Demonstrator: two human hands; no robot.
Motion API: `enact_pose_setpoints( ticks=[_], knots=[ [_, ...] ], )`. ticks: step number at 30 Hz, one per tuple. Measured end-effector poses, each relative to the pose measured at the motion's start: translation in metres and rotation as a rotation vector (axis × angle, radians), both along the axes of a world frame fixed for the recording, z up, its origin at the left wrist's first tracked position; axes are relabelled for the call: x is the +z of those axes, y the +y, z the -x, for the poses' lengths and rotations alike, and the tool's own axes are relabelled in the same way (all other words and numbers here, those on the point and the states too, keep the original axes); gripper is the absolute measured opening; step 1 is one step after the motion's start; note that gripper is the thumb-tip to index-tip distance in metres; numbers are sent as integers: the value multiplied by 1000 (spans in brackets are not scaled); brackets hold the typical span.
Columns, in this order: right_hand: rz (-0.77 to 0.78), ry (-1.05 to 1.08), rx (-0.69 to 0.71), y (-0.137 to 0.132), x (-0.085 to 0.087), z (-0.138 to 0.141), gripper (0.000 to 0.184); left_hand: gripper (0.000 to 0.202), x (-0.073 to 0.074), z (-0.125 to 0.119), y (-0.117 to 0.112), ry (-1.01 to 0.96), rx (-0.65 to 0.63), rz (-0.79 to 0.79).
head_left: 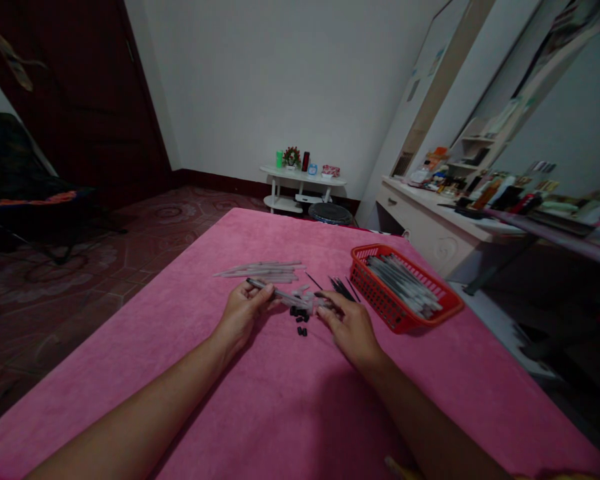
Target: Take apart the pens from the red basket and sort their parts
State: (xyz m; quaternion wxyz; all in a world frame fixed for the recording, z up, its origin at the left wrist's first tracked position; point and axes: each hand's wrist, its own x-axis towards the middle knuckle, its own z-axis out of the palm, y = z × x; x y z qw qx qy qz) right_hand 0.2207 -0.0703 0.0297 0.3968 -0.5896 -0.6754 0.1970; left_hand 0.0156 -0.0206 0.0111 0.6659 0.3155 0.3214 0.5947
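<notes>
My left hand (241,315) is closed around a pen (284,294) with a pale, see-through barrel and a dark end, tilted across the front of my fingers. Facing it, my right hand (351,327) pinches a small pale piece (323,302) whose kind I cannot make out. Between the hands lie small black plugs (300,311) and several clear bits (303,291) on the pink cloth (260,413). Beyond the left hand is a row of pale pen barrels (265,270). Thin dark sticks like refills (341,288) lie past the right hand.
A red plastic basket (380,305) full of pens (405,283) stands to the right on the cloth. Behind the table is a small white stand (270,172) with a flower pot. A dressing table (420,210) crowded with bottles is at the right, a dark chair (15,160) at the left.
</notes>
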Motion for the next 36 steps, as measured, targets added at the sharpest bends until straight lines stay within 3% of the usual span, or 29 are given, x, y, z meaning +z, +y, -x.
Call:
enact_pose_setpoints(
  ticks=[5, 7, 13, 18, 24, 36],
  knots=[
    [-201, -69, -75, 0, 7, -3, 10, 36, -2, 0, 1, 4, -11, -10],
    [-206, -17, -100, 0, 10, -3, 9, 37, -1, 0, 1, 0, -5, -9],
    [89, 544, -64, 1, 8, 3, 25, 36, 1, 0, 0, -17, 4, 2],
    [262, 761, 50, -1, 4, 8, 35, 36, -1, 0, 1, 5, 10, -5],
    [310, 789, 74, -3, 7, 14, 35, 37, 2, -1, 0, 4, 24, 16],
    [234, 747, 61, -5, 9, 16, 33, 36, 1, 1, 1, 2, 19, 40]
  ],
)
